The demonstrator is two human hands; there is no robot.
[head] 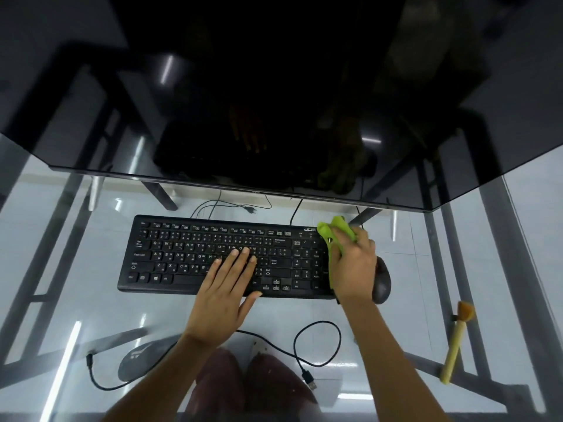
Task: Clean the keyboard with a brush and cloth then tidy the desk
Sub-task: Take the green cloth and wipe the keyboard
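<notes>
Head view is showing me both hands over the keyboard (225,257) on the glass desk (100,315); my left hand (227,287) is lying flat with straight fingers on the middle keys, which I judge is steadying the board; my right hand (353,263) is gripping the bunched green cloth (335,236) against the keyboard's right end, over the number pad, likely wiping there; the brush (457,339) is lying well apart on the right, parked within reach; a mouse (382,281) is sitting just beside my right wrist; a loose cable (316,345) is curling near the front edge; "acer" is reading white on the keyboard's top right corner.
</notes>
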